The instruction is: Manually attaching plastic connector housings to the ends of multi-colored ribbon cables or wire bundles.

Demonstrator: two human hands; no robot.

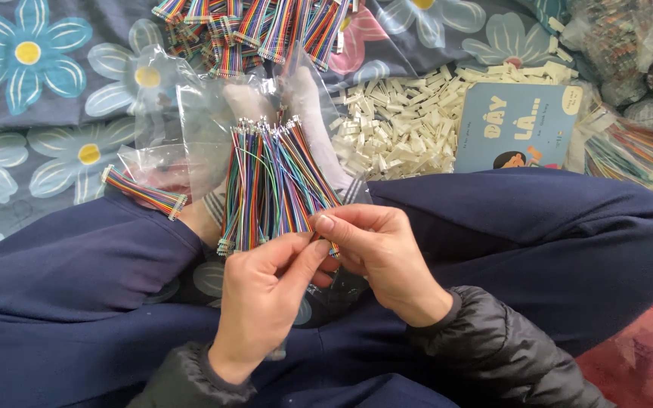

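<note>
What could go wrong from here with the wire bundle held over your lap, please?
1. Both hands, the left hand and the right hand, pinch only the lower end of the wire bundle, so its fanned top may splay and tangle.
2. A dropped strand could slip between the legs onto the floral cloth.
3. The loose cable on the left knee may slide off.

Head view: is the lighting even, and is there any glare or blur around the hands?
Head view: soft, even light with no hard shadows; left hand, right hand and the wire bundle are sharp; mild glare on the clear plastic bags; frame edges stretch slightly, wide-angle.
</note>
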